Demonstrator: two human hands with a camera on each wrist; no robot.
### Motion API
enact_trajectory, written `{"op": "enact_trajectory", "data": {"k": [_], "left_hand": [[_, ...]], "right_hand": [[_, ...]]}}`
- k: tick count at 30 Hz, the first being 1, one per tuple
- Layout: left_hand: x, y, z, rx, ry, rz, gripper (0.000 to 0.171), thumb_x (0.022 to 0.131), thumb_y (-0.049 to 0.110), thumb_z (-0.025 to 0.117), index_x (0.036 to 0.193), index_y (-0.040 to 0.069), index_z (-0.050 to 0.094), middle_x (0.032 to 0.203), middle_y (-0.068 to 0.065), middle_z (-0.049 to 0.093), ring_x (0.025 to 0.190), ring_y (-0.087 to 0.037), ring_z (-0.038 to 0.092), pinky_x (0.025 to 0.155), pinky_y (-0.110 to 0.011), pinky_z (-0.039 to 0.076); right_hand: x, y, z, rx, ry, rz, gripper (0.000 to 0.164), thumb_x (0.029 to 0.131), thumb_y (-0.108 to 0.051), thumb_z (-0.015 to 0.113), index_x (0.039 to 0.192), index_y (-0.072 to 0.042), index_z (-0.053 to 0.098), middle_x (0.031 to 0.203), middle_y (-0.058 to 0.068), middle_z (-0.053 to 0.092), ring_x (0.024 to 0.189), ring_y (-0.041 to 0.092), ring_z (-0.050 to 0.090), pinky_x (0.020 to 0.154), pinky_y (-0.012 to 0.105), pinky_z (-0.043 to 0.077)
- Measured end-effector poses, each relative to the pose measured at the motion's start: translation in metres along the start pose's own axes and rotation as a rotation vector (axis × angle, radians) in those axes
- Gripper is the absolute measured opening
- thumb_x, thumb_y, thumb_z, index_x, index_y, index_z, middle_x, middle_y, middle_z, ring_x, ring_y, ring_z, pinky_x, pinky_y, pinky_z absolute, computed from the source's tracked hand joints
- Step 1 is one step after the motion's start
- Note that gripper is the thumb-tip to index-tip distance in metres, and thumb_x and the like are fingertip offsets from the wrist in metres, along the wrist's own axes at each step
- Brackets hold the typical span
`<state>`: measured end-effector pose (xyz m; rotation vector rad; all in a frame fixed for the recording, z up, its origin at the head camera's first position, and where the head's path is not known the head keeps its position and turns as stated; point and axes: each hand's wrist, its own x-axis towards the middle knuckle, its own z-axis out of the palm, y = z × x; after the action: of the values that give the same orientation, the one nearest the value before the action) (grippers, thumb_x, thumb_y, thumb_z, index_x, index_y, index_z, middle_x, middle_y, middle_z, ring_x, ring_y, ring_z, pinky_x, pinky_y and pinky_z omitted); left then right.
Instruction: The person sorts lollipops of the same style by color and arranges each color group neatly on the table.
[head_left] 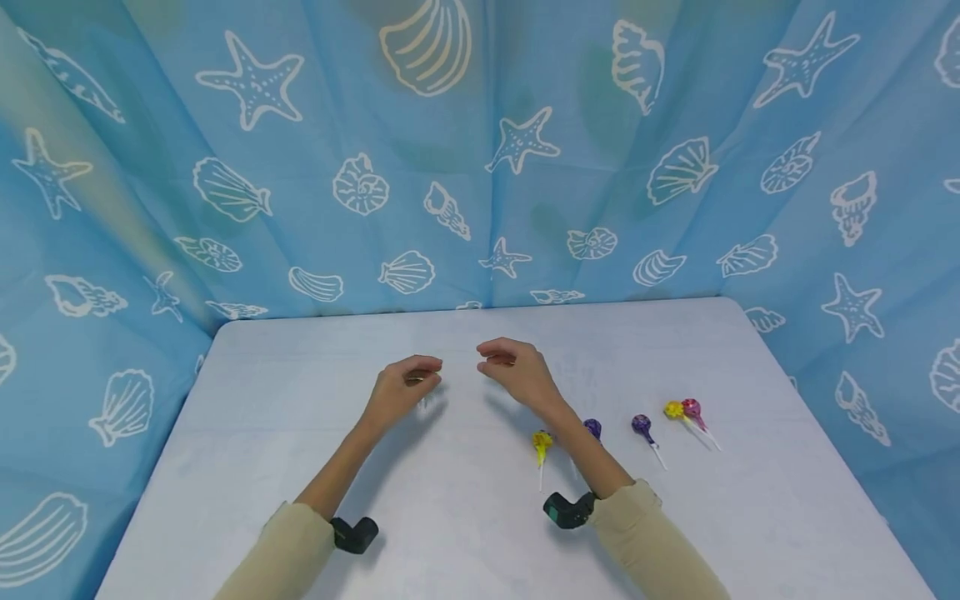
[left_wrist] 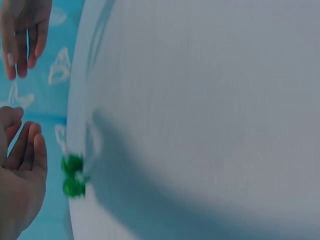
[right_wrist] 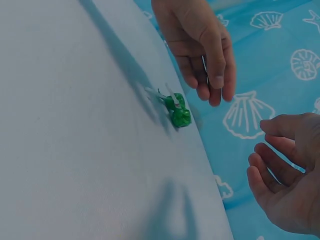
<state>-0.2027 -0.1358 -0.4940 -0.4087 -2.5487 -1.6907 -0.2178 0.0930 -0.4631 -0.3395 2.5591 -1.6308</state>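
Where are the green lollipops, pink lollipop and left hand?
Green lollipops (right_wrist: 181, 118): right wrist view, one wrapped head.
Pink lollipop (head_left: 692, 408): head view, wrapped candy.
Left hand (head_left: 392, 392): head view, back of hand.

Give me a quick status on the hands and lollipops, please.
Left hand, right hand: empty, apart. Two green lollipops together, ungripped. Right forearm partly blocks purple lollipop in head view.

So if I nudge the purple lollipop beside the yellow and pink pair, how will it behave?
The purple lollipop would probably roll in an arc, since its rounded head sits on one end of a thin stick. That bulky head also suggests most of the weight is there. The stick looks straight, so it's likely fairly stiff.
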Motion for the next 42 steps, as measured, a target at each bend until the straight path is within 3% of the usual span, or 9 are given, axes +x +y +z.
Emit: {"op": "enact_trajectory", "data": {"k": [8,17,29,39,42], "left_hand": [[-0.005,0.019,0.033,-0.059,-0.155,0.047,0.031,0.093,0.005,0.069,0.122,-0.007,0.065,0.116,-0.021,0.067,0.1,-0.027,0.068,0.088,-0.033,0.055],[-0.006,0.028,0.066,-0.021,-0.247,0.083,0.028,0.094,0.004,0.067,0.12,-0.005,0.066,0.114,-0.017,0.069,0.097,-0.022,0.067,0.086,-0.025,0.054],[-0.013,0.033,0.102,-0.022,-0.318,0.035,0.028,0.093,0.008,0.07,0.12,-0.001,0.067,0.114,-0.013,0.069,0.099,-0.019,0.065,0.086,-0.022,0.053],[-0.015,0.031,0.125,0.014,-0.373,0.002,0.03,0.091,0.011,0.074,0.12,0.004,0.069,0.117,-0.006,0.069,0.102,-0.018,0.062,0.088,-0.022,0.052],[-0.017,0.031,0.128,0.024,-0.377,-0.008,0.029,0.09,0.011,0.075,0.119,0.005,0.07,0.115,-0.004,0.069,0.101,-0.017,0.062,0.089,-0.024,0.052]], "right_hand": [[-0.027,0.008,-0.023,0.006,0.011,-0.047,0.026,0.093,-0.011,0.071,0.118,-0.004,0.07,0.115,0.015,0.069,0.101,0.024,0.067,0.093,0.039,0.053],[-0.056,0.033,-0.059,-0.053,0.086,-0.025,0.027,0.094,-0.012,0.07,0.121,-0.006,0.069,0.118,0.015,0.068,0.101,0.024,0.064,0.092,0.032,0.053],[-0.082,0.066,-0.102,-0.159,0.141,-0.011,0.03,0.097,-0.011,0.066,0.125,0.0,0.065,0.12,0.017,0.067,0.109,0.029,0.064,0.087,0.01,0.046],[-0.1,0.08,-0.135,-0.214,0.196,0.034,0.031,0.095,-0.01,0.069,0.123,0.002,0.066,0.113,0.02,0.069,0.102,0.032,0.067,0.079,0.007,0.046],[-0.105,0.086,-0.144,-0.241,0.22,0.032,0.03,0.096,-0.013,0.068,0.123,0.001,0.066,0.113,0.021,0.069,0.101,0.031,0.067,0.082,0.015,0.051]]}}
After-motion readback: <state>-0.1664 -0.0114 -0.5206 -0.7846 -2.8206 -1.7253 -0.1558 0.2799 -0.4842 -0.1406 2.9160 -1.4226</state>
